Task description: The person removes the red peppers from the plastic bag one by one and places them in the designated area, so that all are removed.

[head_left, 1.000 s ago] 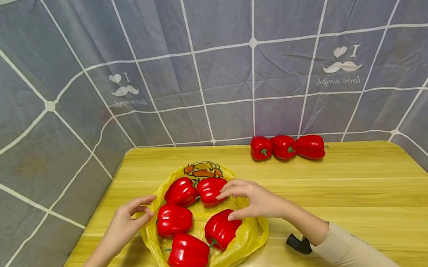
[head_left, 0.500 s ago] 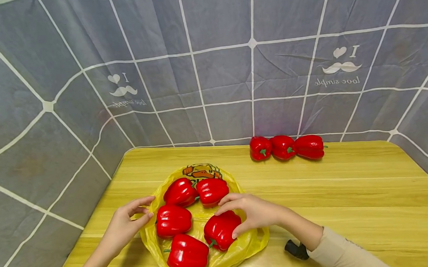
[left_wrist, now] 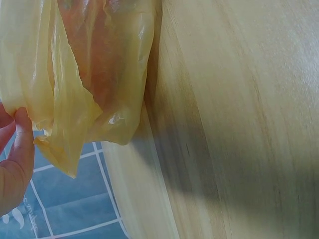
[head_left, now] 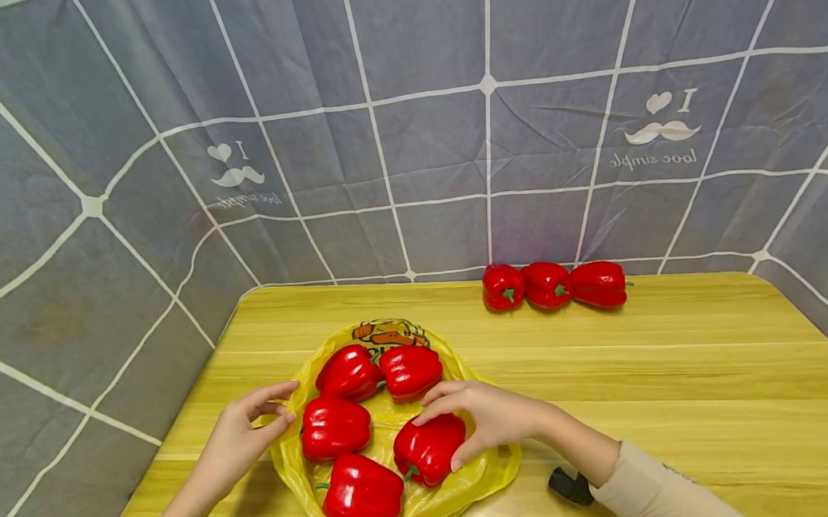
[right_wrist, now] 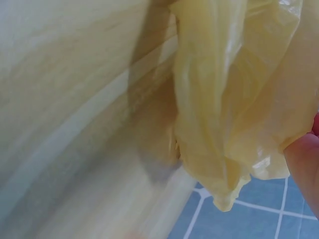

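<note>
A yellow plastic bag point(head_left: 290, 467) lies spread with its mouth up on the wooden table, several red bell peppers inside it. At the bag's left rim my left hand point(head_left: 242, 435) pinches the plastic; the left wrist view shows its fingertips point(left_wrist: 21, 117) at the edge. My right hand point(head_left: 493, 413) reaches over the right rim. Its fingers and thumb curl round the right-front red bell pepper point(head_left: 427, 450), whose green stem points toward the front left. In the right wrist view the bag's side point(right_wrist: 214, 99) covers most of the work, and only the thumb point(right_wrist: 305, 159) shows.
Three more red bell peppers point(head_left: 547, 286) lie in a row along the table's back edge, right of centre. A black object point(head_left: 571, 486) is by the right forearm. Grey gridded cloth point(head_left: 435, 153) hangs behind and at both sides of the table point(head_left: 697, 383).
My right hand has moved down and toward me from near the back-right pepper, and its fingers have come round the right-front pepper. The left hand has stayed at the bag's rim.
</note>
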`<state>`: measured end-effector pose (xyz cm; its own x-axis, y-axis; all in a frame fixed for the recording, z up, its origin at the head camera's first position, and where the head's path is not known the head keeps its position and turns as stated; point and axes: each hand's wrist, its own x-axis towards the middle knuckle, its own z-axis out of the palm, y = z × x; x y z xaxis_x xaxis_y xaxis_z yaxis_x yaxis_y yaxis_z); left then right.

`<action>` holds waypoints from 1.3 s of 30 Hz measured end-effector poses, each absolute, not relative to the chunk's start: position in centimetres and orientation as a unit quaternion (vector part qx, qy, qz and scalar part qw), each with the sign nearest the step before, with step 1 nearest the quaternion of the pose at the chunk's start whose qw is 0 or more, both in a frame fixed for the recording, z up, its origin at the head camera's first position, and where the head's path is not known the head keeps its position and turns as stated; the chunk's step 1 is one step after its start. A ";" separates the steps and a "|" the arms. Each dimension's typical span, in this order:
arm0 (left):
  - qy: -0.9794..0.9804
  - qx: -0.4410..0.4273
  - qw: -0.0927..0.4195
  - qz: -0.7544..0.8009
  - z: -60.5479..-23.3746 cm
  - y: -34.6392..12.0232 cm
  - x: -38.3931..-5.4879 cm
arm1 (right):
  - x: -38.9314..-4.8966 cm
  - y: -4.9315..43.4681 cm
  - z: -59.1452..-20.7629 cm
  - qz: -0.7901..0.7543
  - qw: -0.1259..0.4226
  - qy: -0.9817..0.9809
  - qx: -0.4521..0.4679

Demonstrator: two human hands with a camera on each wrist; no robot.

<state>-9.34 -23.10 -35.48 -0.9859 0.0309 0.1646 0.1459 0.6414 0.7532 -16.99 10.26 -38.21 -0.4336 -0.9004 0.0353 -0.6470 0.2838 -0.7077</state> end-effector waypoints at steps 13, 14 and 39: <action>-0.907 -0.044 0.064 -0.413 -35.5 -23.1 -9.4 | -17.0 10.1 -38.8 -0.343 0.165 0.768 -0.515; -0.907 -0.045 0.065 -0.414 -35.5 -23.1 -9.4 | -17.0 10.1 -38.9 -0.346 0.163 0.767 -0.515; -0.906 -0.042 0.061 -0.416 -35.6 -23.1 -9.5 | -17.7 10.5 -37.2 -0.358 0.070 0.763 -0.534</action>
<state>-9.55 -23.08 -35.62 -0.9889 0.0253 0.1464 0.1275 0.6498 0.7493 -17.66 10.45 -37.18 -0.4192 -0.8653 0.2750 -0.7643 0.1729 -0.6212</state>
